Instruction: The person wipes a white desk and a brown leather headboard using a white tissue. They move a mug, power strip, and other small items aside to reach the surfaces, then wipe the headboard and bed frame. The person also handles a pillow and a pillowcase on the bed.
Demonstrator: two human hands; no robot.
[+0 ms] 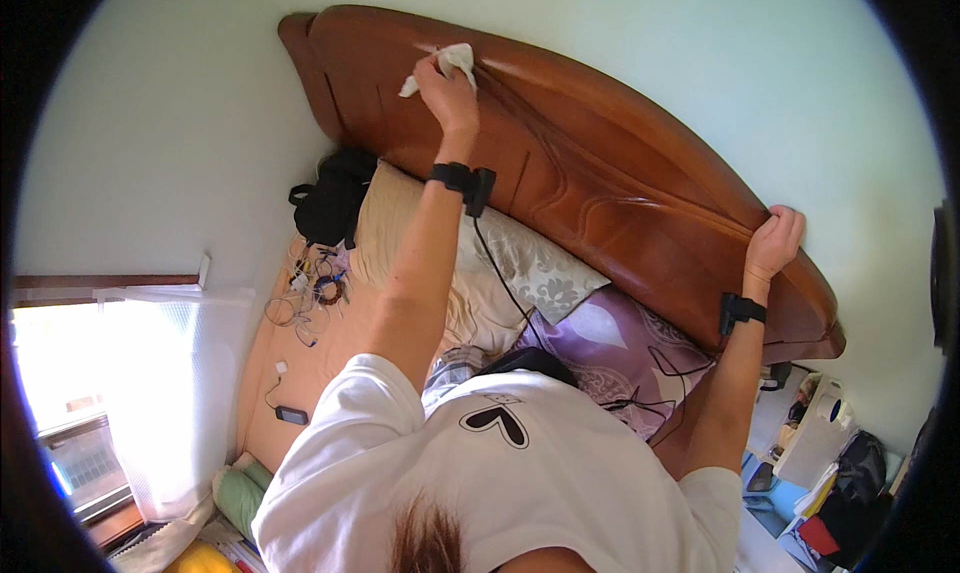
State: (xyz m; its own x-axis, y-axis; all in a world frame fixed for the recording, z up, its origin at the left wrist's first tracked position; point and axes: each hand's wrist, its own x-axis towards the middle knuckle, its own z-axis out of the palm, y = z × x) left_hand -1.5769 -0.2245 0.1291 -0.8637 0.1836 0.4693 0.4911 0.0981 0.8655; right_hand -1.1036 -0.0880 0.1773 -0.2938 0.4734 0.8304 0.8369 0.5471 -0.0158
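Note:
My left hand [452, 106] holds a crumpled white cloth or wipe [459, 59] against the upper left face of a glossy brown wooden headboard [630, 145]. The headboard has a curved top and carved lines. My right hand [775, 244] grips its top edge towards the right end, fingers hooked over the back. A black strap with a small device [478, 190] circles my left forearm, and a cable runs down from it. Another strapped device [739, 312] sits at my right wrist. Below the headboard lie a beige pillow [386, 213], a patterned grey pillow [559, 288] and a purple pillow [600, 340].
A black backpack [330, 201] leans at the bed's left corner. Tangled cables [311, 291] and a small black device [291, 415] lie on the orange sheet [262, 378]. A bright window [67, 370] with a sheer curtain is left. Right stands a white organiser box [814, 430] among clutter.

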